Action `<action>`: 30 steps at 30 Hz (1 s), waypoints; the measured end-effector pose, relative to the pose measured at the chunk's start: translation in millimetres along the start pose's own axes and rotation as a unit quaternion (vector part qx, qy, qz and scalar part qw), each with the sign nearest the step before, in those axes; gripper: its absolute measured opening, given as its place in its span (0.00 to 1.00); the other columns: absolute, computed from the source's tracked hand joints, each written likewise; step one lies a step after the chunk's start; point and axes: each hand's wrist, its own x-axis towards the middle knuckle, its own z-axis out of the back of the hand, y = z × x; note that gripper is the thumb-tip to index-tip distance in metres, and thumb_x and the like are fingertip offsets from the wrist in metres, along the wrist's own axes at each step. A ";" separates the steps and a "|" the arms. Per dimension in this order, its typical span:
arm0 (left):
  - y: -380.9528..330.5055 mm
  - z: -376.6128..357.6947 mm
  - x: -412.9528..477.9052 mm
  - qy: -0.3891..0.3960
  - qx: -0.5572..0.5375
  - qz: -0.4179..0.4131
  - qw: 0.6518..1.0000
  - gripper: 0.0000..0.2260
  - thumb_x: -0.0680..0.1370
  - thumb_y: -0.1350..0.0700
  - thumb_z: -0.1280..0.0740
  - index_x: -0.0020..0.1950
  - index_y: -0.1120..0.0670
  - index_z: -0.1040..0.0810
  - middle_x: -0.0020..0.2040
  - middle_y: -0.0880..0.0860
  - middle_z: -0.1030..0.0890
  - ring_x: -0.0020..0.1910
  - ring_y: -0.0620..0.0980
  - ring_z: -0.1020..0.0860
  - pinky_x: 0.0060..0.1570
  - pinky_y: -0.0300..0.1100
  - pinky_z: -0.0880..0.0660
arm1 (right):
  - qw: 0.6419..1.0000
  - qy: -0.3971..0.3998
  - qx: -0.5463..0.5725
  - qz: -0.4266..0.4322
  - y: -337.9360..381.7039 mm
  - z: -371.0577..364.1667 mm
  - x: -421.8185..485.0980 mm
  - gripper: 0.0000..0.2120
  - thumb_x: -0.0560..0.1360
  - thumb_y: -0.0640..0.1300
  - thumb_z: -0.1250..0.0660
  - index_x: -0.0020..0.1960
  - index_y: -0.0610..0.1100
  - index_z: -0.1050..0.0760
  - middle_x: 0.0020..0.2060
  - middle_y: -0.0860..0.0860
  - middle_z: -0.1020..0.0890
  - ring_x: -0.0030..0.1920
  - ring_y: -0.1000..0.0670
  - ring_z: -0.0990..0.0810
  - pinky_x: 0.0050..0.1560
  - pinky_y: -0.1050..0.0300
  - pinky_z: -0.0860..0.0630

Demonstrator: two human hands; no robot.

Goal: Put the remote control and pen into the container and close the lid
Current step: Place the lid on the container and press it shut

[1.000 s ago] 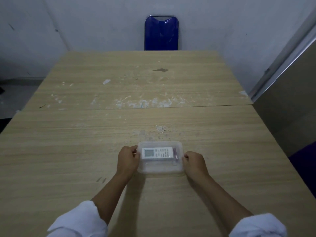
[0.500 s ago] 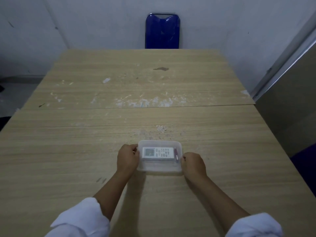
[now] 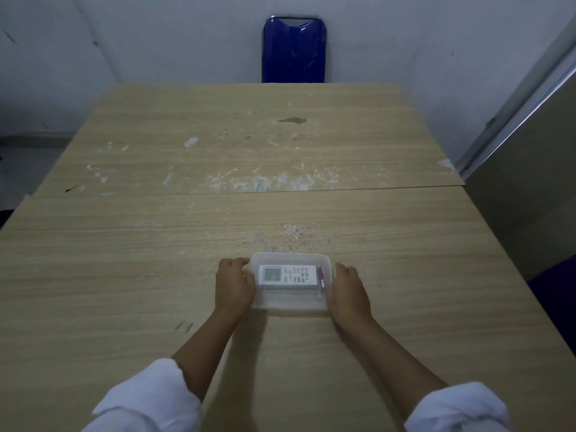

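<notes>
With remote control (image 3: 287, 275) and pen (image 3: 321, 276) inside the container (image 3: 290, 302), both hands, left hand (image 3: 233, 286) at nine o'clock, right hand (image 3: 348, 291) at three, curl fingers against its ends, lid seemingly on.

White sleeves (image 3: 149, 400), rolled up

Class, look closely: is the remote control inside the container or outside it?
Inside. The remote control lies flat within the clear container's walls, beside the pen.
</notes>
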 end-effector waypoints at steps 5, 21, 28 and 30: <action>5.1 -13.7 -2.8 0.057 0.068 -0.133 0.987 0.25 0.80 0.53 0.45 0.76 0.57 0.45 0.77 0.57 0.42 0.76 0.53 0.44 0.74 0.49 0.46 | 0.986 0.023 0.003 0.167 -2.1 -25.8 3.5 0.29 0.81 0.50 0.49 0.77 0.42 0.53 0.78 0.45 0.53 0.78 0.47 0.56 0.78 0.53 0.55; 20.5 -33.8 4.1 0.085 0.176 -0.128 0.972 0.26 0.80 0.46 0.49 0.76 0.52 0.49 0.79 0.52 0.46 0.74 0.54 0.42 0.71 0.51 0.41 | 0.980 0.025 -0.030 0.197 -12.9 -54.6 16.2 0.33 0.80 0.56 0.50 0.77 0.42 0.58 0.78 0.47 0.59 0.78 0.49 0.62 0.78 0.54 0.57; 13.9 -16.4 0.8 -0.014 0.014 -0.042 0.999 0.24 0.78 0.55 0.40 0.74 0.55 0.39 0.71 0.60 0.33 0.67 0.57 0.31 0.67 0.51 0.32 | 0.987 -0.098 0.078 0.101 -18.5 -29.8 0.2 0.22 0.79 0.49 0.41 0.70 0.43 0.35 0.67 0.40 0.31 0.63 0.39 0.28 0.62 0.45 0.26; 9.8 -13.0 -4.0 -0.030 -0.016 0.039 0.999 0.23 0.78 0.51 0.39 0.71 0.56 0.35 0.64 0.61 0.26 0.60 0.58 0.24 0.61 0.52 0.26 | 0.988 -0.072 0.132 0.029 -21.2 -26.7 -4.7 0.23 0.77 0.54 0.40 0.67 0.44 0.36 0.60 0.42 0.25 0.55 0.41 0.23 0.53 0.49 0.23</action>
